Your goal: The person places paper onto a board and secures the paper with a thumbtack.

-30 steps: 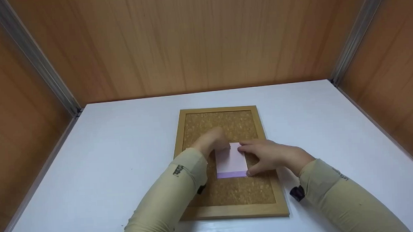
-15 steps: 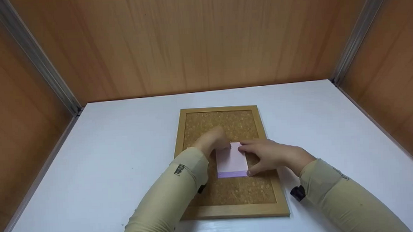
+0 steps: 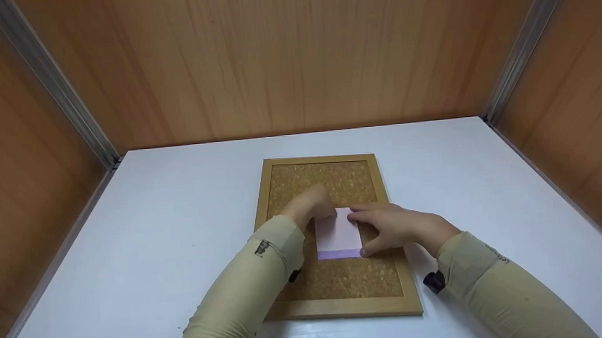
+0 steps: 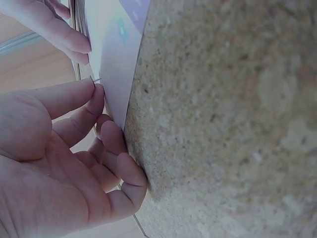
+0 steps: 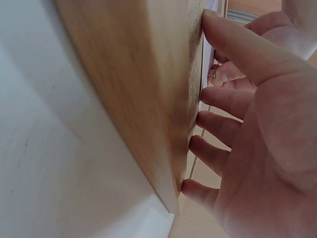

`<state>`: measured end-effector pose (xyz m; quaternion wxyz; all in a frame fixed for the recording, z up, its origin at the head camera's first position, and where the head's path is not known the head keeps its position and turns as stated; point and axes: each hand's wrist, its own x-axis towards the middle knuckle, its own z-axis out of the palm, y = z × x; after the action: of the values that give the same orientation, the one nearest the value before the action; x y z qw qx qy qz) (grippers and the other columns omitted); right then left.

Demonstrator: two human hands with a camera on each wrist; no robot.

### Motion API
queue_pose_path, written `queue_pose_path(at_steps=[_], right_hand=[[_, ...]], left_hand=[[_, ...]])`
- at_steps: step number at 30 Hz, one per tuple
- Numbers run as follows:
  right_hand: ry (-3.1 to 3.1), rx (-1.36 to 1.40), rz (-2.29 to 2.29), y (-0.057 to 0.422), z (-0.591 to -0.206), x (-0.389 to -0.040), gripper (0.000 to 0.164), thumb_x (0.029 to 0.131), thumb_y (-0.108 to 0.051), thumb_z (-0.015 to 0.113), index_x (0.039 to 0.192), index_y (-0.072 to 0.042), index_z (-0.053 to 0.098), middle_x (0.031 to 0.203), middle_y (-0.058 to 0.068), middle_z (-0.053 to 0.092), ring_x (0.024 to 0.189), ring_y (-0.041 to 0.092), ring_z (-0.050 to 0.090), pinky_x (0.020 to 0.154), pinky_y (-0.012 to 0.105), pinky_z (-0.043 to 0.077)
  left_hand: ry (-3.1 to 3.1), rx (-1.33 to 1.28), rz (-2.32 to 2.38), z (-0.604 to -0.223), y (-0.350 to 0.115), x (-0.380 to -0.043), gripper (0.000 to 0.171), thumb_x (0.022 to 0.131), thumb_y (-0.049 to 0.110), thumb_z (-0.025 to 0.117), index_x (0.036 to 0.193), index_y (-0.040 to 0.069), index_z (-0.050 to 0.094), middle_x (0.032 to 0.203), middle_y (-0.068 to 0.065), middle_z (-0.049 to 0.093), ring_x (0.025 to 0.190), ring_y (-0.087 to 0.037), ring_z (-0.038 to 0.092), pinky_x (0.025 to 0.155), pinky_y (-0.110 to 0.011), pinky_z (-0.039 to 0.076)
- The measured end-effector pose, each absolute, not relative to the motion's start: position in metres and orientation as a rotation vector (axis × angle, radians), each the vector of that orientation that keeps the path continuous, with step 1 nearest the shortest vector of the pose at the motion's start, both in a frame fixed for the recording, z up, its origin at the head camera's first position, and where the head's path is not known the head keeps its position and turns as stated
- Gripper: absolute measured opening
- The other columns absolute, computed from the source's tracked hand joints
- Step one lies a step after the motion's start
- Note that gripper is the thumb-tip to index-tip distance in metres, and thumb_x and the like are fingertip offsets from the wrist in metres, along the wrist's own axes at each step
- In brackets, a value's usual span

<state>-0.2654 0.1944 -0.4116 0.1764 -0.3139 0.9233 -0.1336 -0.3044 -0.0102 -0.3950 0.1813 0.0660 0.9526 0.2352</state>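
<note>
A pale pink sheet of paper (image 3: 339, 237) with a purple strip along its near edge lies on a wood-framed cork board (image 3: 344, 284). My left hand (image 3: 308, 205) is over the sheet's far left corner. In the left wrist view its thumb and index finger pinch a thumbtack (image 4: 96, 79), the metal point toward the paper; the other fingers curl, their knuckles at the cork. From the right, my right hand (image 3: 396, 226) rests spread, thumb at the near right corner, fingertips near the far right corner. In the right wrist view its fingertips (image 5: 200, 119) touch the board's surface.
The board lies on a white table (image 3: 193, 207). A wooden back wall (image 3: 294, 59) and side walls with metal corner posts (image 3: 61, 89) enclose the table. Dark wrist cameras (image 3: 434, 282) stick out under both sleeves.
</note>
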Motion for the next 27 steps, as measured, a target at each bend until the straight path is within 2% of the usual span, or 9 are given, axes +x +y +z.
queue_pose_path(at_steps=[17, 27], right_hand=[[2.602, -0.898, -0.387, 0.1959, -0.4094, -0.2645, 0.084, 0.087, -0.046, 0.079, 0.155, -0.011, 0.044, 0.164, 0.009, 0.03, 0.151, 0.032, 0.025, 0.121, 0.052, 0.023], [2.608, -0.876, -0.389, 0.1951, -0.411, -0.2641, 0.086, 0.086, -0.049, 0.079, 0.155, -0.013, 0.044, 0.164, 0.008, 0.03, 0.15, 0.032, 0.026, 0.12, 0.054, 0.023]], left_hand=[[2.709, 0.248, 0.598, -0.3947, -0.0073, -0.3044, 0.018, 0.092, 0.014, 0.071, 0.095, -0.004, 0.073, 0.082, -0.01, 0.065, 0.077, -0.028, 0.068, 0.066, -0.038, 0.059], [2.693, 0.224, 0.67, -0.3955, -0.0092, -0.304, 0.015, 0.091, 0.011, 0.071, 0.09, -0.004, 0.072, 0.077, -0.013, 0.067, 0.072, -0.029, 0.069, 0.058, -0.038, 0.058]])
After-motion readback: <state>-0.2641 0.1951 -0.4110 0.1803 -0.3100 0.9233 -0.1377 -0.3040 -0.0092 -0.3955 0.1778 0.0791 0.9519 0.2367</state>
